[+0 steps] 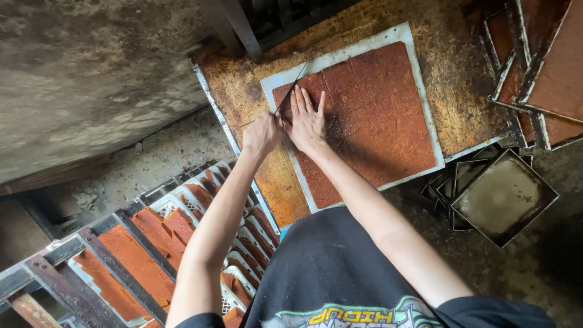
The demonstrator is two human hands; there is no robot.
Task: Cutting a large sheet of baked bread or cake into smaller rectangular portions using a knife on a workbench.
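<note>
Both bare arms stretched forward and nearly touching at the wrists, left hand (pixel 261 133) curled into a closed fist (knuckles up), right hand (pixel 306 118) laid flat, palm down, fingers (pixel 303 97) extended and slightly spread, elbows bent

Left hand (pixel 261 135) grips knife (pixel 291 90) at slab edge; right hand (pixel 307 121) flat on scored reddish-brown slab (pixel 370 115) (white board (pixel 340 58) beneath).
</note>
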